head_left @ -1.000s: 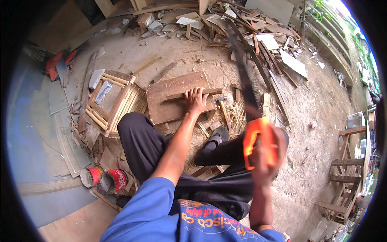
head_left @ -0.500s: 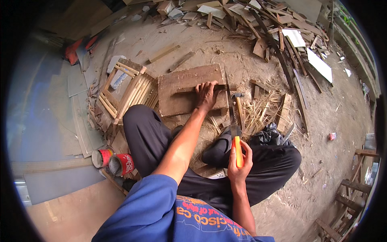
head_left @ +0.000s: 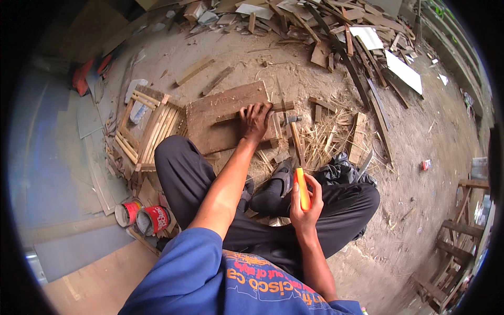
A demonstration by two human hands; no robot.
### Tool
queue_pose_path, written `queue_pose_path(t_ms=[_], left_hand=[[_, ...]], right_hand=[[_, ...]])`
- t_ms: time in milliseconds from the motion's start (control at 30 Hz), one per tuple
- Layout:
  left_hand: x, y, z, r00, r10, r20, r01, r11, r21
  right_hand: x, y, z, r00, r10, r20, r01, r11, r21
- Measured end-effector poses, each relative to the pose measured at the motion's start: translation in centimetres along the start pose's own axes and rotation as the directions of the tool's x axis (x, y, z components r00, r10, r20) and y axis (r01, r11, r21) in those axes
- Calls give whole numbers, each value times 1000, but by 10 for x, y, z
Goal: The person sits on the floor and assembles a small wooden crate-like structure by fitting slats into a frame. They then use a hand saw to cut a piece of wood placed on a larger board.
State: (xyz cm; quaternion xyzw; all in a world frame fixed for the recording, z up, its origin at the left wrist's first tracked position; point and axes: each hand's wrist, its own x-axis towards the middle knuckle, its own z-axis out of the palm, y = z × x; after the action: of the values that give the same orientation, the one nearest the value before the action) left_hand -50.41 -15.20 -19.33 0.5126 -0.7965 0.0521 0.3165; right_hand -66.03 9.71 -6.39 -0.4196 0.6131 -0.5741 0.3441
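My left hand (head_left: pixel 255 122) is closed over a narrow wooden strip (head_left: pixel 227 118), pressing it down on a thick brown board (head_left: pixel 202 123) that lies on the ground before me. In my right hand (head_left: pixel 307 209) is a handsaw, gripped by its orange-yellow handle (head_left: pixel 302 190). The saw's thin blade (head_left: pixel 282 95) points away from me and crosses the strip just right of my left hand, near the board's right edge. Part of the blade is hard to make out. A hammer (head_left: pixel 297 140) with a wooden handle lies right beside the blade.
Left of the board stands a small slatted wooden frame (head_left: pixel 152 128). Two red cans (head_left: pixel 152 219) sit by my left knee. Wood shavings (head_left: pixel 333 139) and a black plastic bag (head_left: pixel 341 172) lie at the right. Scrap wood (head_left: pixel 336 37) is heaped at the far side.
The saw has slid a little forward, away from me, across the strip. My left hand keeps its place on the strip. The whole view has shifted slightly.
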Motion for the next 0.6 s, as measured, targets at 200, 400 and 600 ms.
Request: queue_pose_path(t_ms=[200, 400, 600], left_hand=[[3, -1, 6, 1000, -7, 28, 8, 999, -40], [7, 1, 1, 1000, 18, 19, -17, 999, -37], [3, -4, 3, 998, 2, 65, -2, 1000, -2]], right_hand=[[11, -4, 20, 1000, -12, -12, 11, 998, -56], [18, 2, 39, 1000, 5, -9, -6, 997, -75], [18, -7, 41, 999, 38, 28, -34, 990, -138]])
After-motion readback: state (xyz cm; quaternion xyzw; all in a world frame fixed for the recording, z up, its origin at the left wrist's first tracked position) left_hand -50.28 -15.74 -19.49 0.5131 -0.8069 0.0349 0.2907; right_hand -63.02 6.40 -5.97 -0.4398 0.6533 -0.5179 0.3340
